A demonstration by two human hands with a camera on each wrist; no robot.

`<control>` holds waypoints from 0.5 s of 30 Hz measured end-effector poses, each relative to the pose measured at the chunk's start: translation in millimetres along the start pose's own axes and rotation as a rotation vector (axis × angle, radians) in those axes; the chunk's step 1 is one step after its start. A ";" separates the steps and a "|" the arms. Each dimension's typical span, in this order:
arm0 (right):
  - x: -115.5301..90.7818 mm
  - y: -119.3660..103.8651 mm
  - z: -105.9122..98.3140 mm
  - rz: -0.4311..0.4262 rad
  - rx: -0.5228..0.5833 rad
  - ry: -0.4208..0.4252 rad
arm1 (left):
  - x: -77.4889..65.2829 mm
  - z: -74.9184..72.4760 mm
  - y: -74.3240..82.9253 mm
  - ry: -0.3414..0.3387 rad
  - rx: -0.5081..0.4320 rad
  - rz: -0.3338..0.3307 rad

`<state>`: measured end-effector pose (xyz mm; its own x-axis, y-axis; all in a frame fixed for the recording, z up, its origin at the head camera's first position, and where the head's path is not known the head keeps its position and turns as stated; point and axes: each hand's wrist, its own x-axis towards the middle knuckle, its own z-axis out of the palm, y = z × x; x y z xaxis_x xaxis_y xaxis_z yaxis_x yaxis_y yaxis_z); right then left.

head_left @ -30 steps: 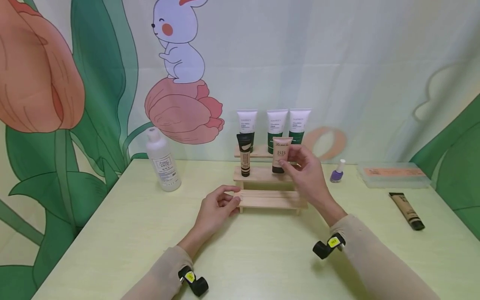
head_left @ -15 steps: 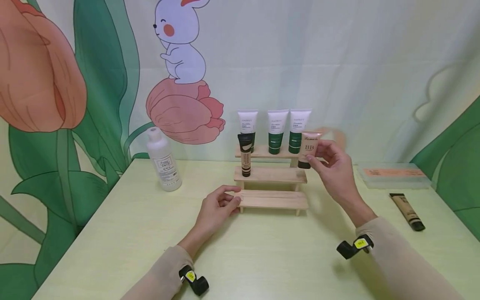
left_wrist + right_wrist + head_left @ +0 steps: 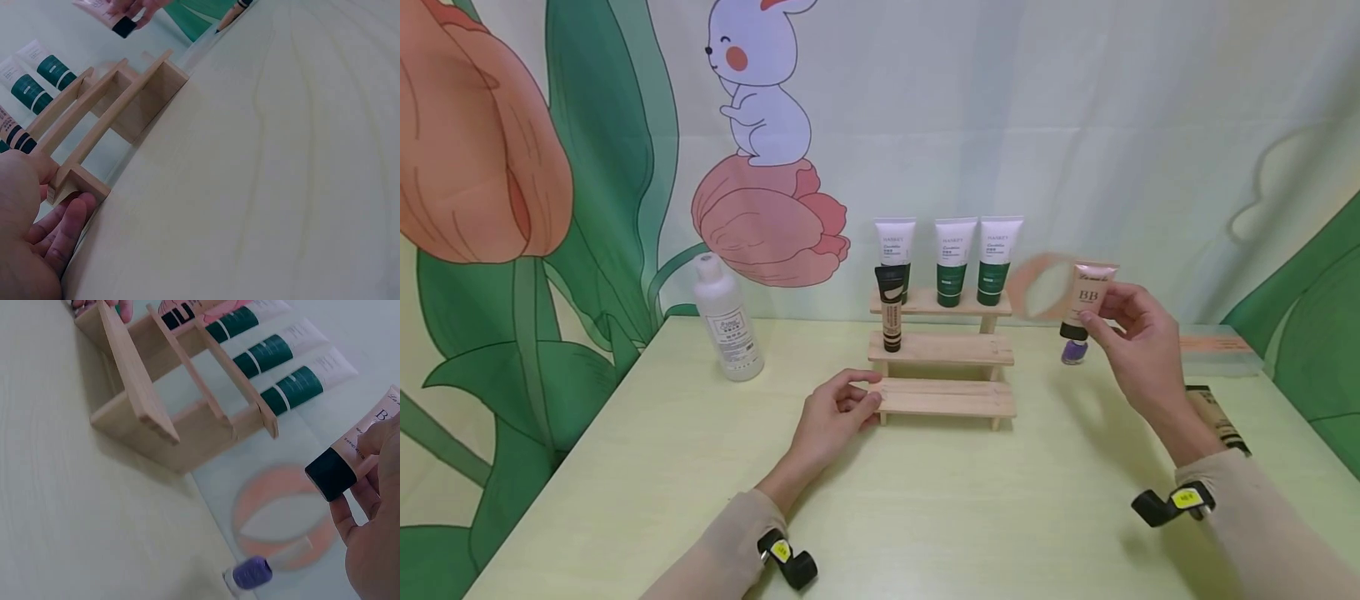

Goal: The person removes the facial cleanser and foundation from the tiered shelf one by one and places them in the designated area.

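Observation:
My right hand [image 3: 1138,358] pinches a pink BB cream tube [image 3: 1086,300] by its side, black cap down, in the air right of the wooden step stand [image 3: 943,398]. In the head view its cap overlaps the purple nail polish bottle [image 3: 1074,352]; the right wrist view shows the two well apart. With fingers above and below, my left hand [image 3: 831,417] grips the left end of the stand's lowest step. A black-and-tan tube [image 3: 892,315] stands on the middle step. Three white-and-green tubes [image 3: 952,271] stand cap down on the top step.
At the left stands a white pump-less bottle [image 3: 728,329] with a label. Toward the right back lies a clear plastic box [image 3: 1221,358], partly behind my right hand. Another tan tube [image 3: 1217,415] lies near it, partly covered by my wrist.
My right hand has carried the BB cream tube off the middle step's right side, up and rightward to above the nail polish. My left hand has stayed on the stand.

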<state>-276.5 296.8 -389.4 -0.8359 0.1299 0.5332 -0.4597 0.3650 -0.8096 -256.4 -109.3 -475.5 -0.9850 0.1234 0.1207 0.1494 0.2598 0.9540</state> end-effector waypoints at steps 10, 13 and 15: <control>-15.1 19.1 -37.4 0.087 -0.127 0.032 | 0.7 0.2 0.0 -0.002 -0.016 0.008; -19.1 22.0 -46.1 0.099 -0.130 0.029 | 0.3 0.1 0.4 -0.002 -0.018 0.005; -22.2 24.8 -51.2 0.110 -0.137 0.034 | -0.2 0.0 0.9 -0.002 -0.021 0.000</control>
<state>-254.0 350.1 -408.8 -0.8672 0.2061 0.4534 -0.3194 0.4684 -0.8238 -256.1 -109.1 -474.6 -0.9848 0.1255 0.1204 0.1479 0.2400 0.9594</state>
